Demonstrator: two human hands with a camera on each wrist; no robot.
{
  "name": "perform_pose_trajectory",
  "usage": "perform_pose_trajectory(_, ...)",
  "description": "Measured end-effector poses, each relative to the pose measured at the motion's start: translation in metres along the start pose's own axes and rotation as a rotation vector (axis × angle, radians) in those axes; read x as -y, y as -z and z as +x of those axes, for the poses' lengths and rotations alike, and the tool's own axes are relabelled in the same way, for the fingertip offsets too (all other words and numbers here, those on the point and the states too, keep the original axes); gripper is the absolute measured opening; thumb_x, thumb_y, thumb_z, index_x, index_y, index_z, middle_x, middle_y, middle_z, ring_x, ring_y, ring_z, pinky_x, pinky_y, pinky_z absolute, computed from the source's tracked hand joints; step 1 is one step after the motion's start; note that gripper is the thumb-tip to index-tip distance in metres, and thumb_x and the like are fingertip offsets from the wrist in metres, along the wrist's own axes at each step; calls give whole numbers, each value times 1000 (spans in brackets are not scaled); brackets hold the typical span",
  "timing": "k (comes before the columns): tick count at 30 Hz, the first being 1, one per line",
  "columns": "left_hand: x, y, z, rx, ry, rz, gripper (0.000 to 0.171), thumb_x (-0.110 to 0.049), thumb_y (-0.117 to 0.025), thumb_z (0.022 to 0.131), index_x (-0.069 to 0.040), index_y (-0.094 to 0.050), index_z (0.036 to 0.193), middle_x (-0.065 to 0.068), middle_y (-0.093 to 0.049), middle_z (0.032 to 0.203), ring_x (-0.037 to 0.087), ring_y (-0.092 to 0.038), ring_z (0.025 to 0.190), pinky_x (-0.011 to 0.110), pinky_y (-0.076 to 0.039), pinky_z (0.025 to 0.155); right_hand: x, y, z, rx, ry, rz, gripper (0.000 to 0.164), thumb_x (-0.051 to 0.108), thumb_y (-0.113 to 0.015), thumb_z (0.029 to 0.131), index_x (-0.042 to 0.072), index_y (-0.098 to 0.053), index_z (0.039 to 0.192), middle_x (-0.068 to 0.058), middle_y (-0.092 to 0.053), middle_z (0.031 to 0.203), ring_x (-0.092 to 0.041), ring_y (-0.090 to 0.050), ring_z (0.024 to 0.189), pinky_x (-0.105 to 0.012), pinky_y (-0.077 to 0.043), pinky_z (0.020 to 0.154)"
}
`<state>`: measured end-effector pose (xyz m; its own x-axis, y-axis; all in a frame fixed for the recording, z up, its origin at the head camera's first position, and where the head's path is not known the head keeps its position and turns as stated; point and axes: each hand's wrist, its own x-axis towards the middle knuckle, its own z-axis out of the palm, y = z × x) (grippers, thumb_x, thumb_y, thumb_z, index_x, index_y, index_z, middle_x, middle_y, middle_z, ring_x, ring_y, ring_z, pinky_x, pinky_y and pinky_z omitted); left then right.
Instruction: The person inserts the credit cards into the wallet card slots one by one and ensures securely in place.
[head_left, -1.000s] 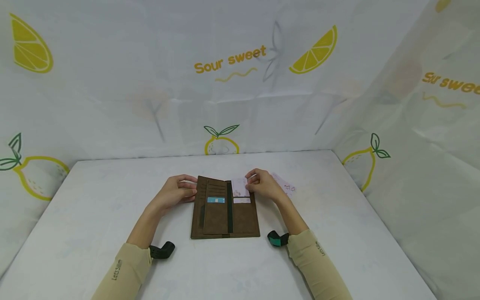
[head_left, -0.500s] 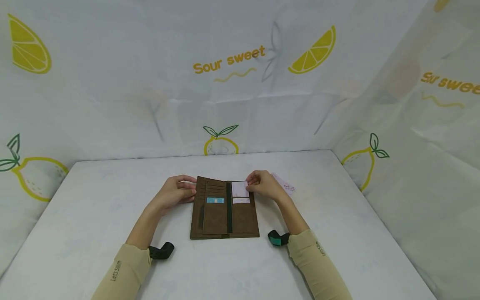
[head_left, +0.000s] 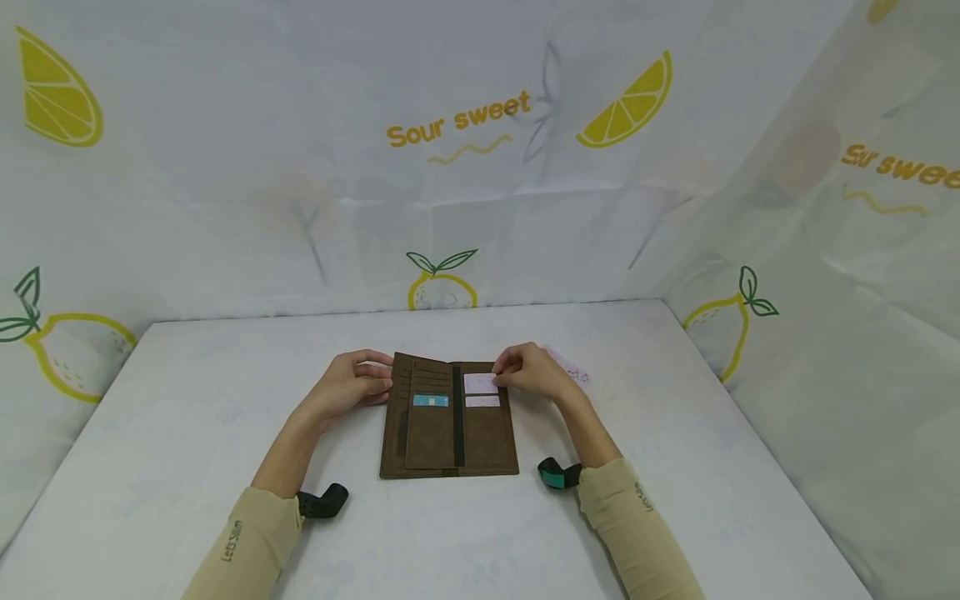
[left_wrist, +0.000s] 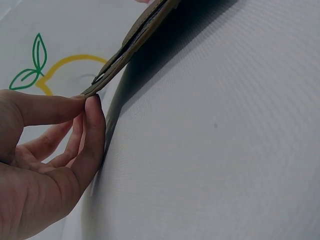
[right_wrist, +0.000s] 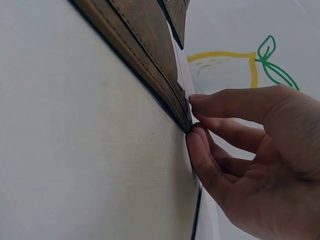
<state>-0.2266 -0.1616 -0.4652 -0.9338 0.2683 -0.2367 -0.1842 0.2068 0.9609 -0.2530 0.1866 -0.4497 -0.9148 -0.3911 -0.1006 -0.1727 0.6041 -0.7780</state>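
A brown bifold wallet (head_left: 431, 442) lies spread on the table, its left flap slightly raised. My left hand (head_left: 345, 387) pinches that flap's edge between thumb and fingers, as the left wrist view shows. In the right panel a pale pink card (head_left: 477, 383) sits partly in the upper slot, above a second pale card (head_left: 482, 402). My right hand (head_left: 531, 371) pinches at the upper card's right side, at the wallet's corner; in the right wrist view the thumb (right_wrist: 225, 105) lies at the card and other fingers are behind. A blue card (head_left: 431, 401) shows in the left panel.
A pink patterned card (head_left: 573, 371) lies on the white table (head_left: 435, 542) behind my right hand, partly hidden by it. A white lemon-print sheet (head_left: 315, 208) hangs behind the table. A black wrist device (head_left: 325, 502) juts from the left cuff.
The upper pink card has slid down deeper into its slot, so less of it shows. My right hand has moved slightly down with it. The left hand has stayed put.
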Motion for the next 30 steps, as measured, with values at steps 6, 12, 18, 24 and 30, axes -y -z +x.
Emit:
perform_pose_trajectory(6, -1, 0, -1, 1, -7, 10, 42, 0, -66, 104, 6, -57, 144, 10, -70, 114, 10, -70, 96, 24, -66, 88, 1, 1, -1, 31, 9, -3, 9, 4, -78, 96, -4, -76, 100, -14, -76, 91, -11, -60, 77, -23, -50, 72)
perform_pose_trajectory(12, -1, -1, -1, 3, -5, 6, 42, 0, -66, 104, 6, -56, 144, 10, -70, 114, 10, -70, 96, 24, -66, 88, -1, 2, -1, 53, 19, -12, 5, 3, -78, 95, -1, -77, 94, -12, -76, 89, -12, -59, 77, -24, -49, 71)
perform_pose_trajectory(18, 0, -1, 0, -4, 7, -5, 42, 1, -66, 104, 7, -56, 144, 8, -70, 112, 9, -70, 94, 23, -66, 87, -2, 2, -1, 58, 27, -32, 6, 4, -78, 95, 0, -78, 90, -11, -77, 89, -13, -58, 79, -25, -49, 72)
perform_pose_trajectory(24, 0, 0, 0, -6, 12, -9, 42, 1, -67, 104, 7, -56, 145, 6, -69, 110, 8, -71, 93, 23, -66, 86, -3, 3, 1, 31, 23, -43, 9, 7, -77, 97, 0, -81, 99, -12, -80, 94, -13, -62, 79, -24, -51, 72)
perform_pose_trajectory(30, -1, -1, -1, -1, 11, -13, 41, 3, -66, 103, 8, -57, 143, 5, -69, 106, 8, -71, 91, 23, -66, 85, -11, 12, -1, -83, -4, -82, 18, 14, -74, 101, 2, -82, 112, -16, -82, 110, -24, -76, 98, -34, -62, 85)
